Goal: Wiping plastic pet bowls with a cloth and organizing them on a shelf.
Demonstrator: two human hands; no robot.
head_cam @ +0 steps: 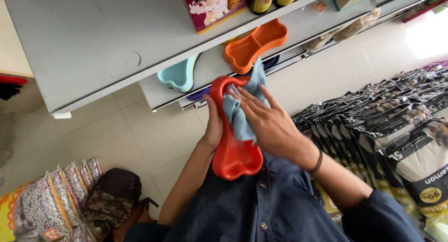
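Patterned bags and a dark backpack are seen on the tiled floor at the far left. A pale blue bowl is kept on the grey shelf above. The red bone-shaped bowl is held upright in front of the dark blue shirt, its left edge gripped by the left hand. A blue cloth is pressed flat against the bowl by the open right hand. An orange bowl is seen on the shelf beyond, and dark pet-food bags are stacked at the right
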